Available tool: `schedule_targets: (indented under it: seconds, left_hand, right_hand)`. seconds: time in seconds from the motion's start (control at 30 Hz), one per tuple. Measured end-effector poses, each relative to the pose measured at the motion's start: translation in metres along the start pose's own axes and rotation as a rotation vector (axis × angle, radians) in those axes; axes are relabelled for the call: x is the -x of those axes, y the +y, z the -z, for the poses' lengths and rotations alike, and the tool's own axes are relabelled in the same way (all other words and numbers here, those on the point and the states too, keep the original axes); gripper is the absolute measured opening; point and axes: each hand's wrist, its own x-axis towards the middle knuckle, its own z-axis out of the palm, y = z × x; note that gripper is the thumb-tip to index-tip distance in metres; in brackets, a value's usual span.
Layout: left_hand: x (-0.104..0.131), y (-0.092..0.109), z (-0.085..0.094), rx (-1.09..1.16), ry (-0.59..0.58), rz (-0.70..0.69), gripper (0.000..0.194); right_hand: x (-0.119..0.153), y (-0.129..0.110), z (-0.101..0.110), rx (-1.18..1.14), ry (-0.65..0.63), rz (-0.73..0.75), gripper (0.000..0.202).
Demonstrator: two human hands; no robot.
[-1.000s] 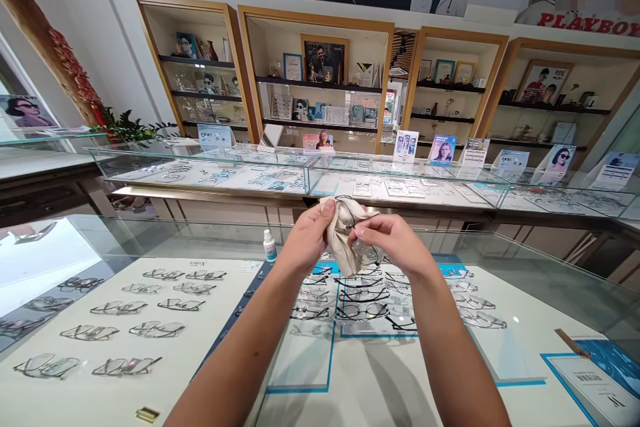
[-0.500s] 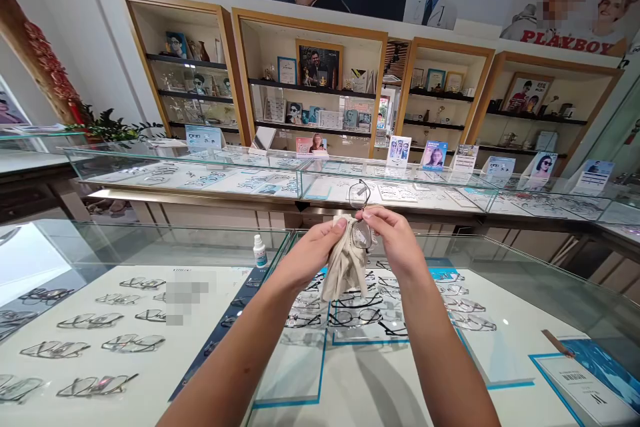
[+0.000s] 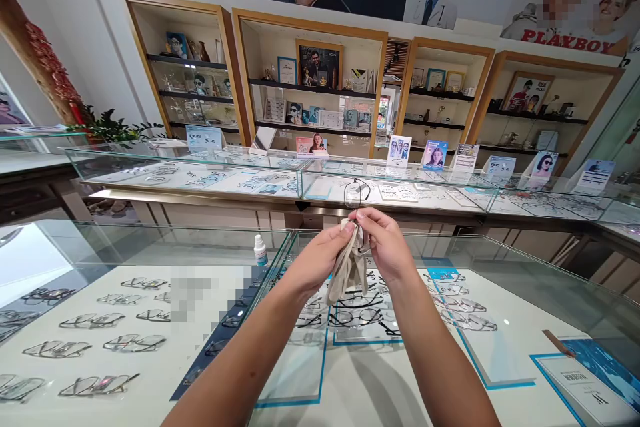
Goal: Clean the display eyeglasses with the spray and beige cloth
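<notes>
A pair of thin dark-framed glasses (image 3: 353, 195) is held up at the centre, one lens above my fingers and the other partly behind a cloth. My right hand (image 3: 387, 243) pinches the frame near its middle. In my left hand (image 3: 320, 257) is a beige cloth (image 3: 347, 273), which hangs down and is pressed around the lower lens. The fingertips of both hands are close together. Below them, rows of glasses (image 3: 355, 317) lie inside the glass display case.
A small white bottle (image 3: 260, 251) stands on the glass top left of my hands. Glass counters (image 3: 225, 163) with upright cards cross the view ahead, before wooden wall shelves (image 3: 310, 80). More glasses (image 3: 135, 342) lie at the left.
My hands have drawn closer together. The glasses have turned and shifted slightly left, and the cloth now covers more of the lower lens.
</notes>
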Motion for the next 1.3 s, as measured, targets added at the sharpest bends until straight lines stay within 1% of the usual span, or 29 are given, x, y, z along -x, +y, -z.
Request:
schedule_targets:
  seconds: [0.1,0.2,0.37,0.47,0.57,0.7,0.8,0.9,0.97,1.03,1.07,1.13,1.23,1.3]
  left_hand:
    - [-0.002,0.001,-0.003,0.071,0.037,0.000,0.047]
    - [-0.003,0.002,-0.005,0.081,0.070,0.001,0.046]
    - [-0.002,0.004,-0.002,-0.022,-0.005,-0.022,0.046]
    - [-0.001,0.004,-0.002,-0.013,-0.050,-0.034,0.044]
    - [-0.001,0.004,-0.004,0.002,-0.048,-0.071,0.045]
    - [0.000,0.001,-0.007,-0.039,-0.038,-0.163,0.046]
    - [-0.002,-0.005,-0.010,-0.075,0.018,-0.232,0.044]
    - [-0.004,-0.010,-0.011,-0.125,0.129,-0.314,0.047]
    - [-0.005,-0.010,-0.010,-0.187,0.210,-0.366,0.050]
    - [-0.004,-0.007,-0.008,-0.260,0.253,-0.397,0.051]
    - [-0.004,-0.004,-0.006,-0.285,0.248,-0.400,0.050]
    - [-0.002,0.001,-0.003,-0.304,0.191,-0.386,0.049]
    - [-0.001,0.007,0.000,-0.264,0.087,-0.317,0.051]
    - [0.000,0.008,0.000,-0.240,0.063,-0.275,0.053]
  right_hand:
    - [0.001,-0.001,-0.001,-0.020,0.031,0.010,0.029]
    - [0.001,-0.002,-0.001,-0.028,0.057,0.035,0.030]
    - [0.001,0.000,0.000,0.003,0.083,0.073,0.029]
    - [0.001,0.002,-0.002,-0.026,0.089,0.090,0.028]
    - [0.001,0.003,-0.006,-0.082,0.088,0.070,0.029]
    - [0.004,0.003,-0.011,-0.089,0.078,0.052,0.030]
    - [0.005,0.003,-0.012,-0.079,0.054,0.061,0.027]
    - [0.006,0.004,-0.012,-0.077,0.016,0.079,0.024]
    - [0.005,0.005,-0.011,-0.071,-0.003,0.101,0.022]
    - [0.003,0.006,-0.010,-0.060,-0.013,0.116,0.021]
    - [0.002,0.007,-0.009,-0.053,-0.014,0.115,0.021]
    - [0.000,0.007,-0.007,-0.049,-0.003,0.107,0.021]
    - [-0.002,0.006,-0.004,-0.062,0.032,0.099,0.021]
    - [-0.003,0.006,-0.004,-0.080,0.044,0.094,0.020]
